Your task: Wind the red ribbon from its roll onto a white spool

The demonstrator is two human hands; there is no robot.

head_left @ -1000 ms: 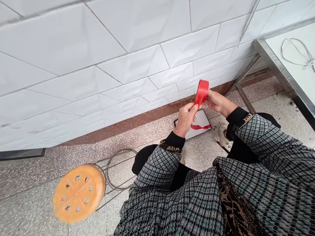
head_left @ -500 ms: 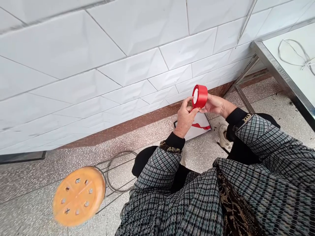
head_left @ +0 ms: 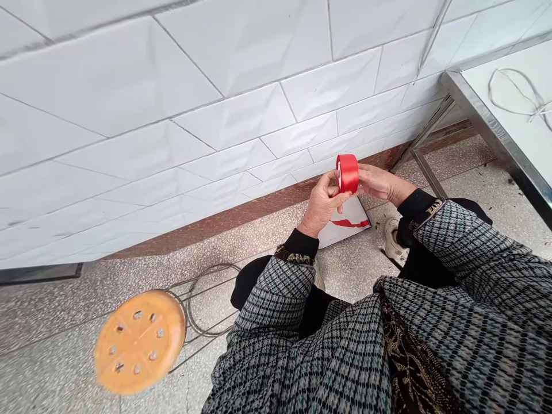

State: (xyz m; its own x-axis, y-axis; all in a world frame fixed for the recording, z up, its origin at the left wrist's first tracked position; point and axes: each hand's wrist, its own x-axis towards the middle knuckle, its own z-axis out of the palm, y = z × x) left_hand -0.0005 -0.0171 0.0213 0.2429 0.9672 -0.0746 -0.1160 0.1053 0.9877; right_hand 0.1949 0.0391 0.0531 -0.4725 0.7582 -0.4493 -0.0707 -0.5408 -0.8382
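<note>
Between my two hands is a roll of red ribbon (head_left: 350,173), its pale core facing left. My left hand (head_left: 322,202) grips the roll from the left, with fingers at the core and the thumb below. From the right, my right hand (head_left: 378,182) holds the roll's other side; its fingertips are partly hidden behind the ribbon. Below the hands, a white board with a dark edge (head_left: 336,234) lies on the floor. A strip of red ribbon (head_left: 351,223) lies across that board.
An orange round stool (head_left: 140,342) with thin metal legs lies tipped at lower left. To the right stands a metal-framed table (head_left: 478,109) with a thin looped cord (head_left: 535,103) on top. A white tiled wall (head_left: 241,126) runs ahead.
The ribbon roll has turned a little, so less of its core shows, and it sits slightly lower. My left hand has shifted slightly left; my right fingers have straightened along the roll's side.
</note>
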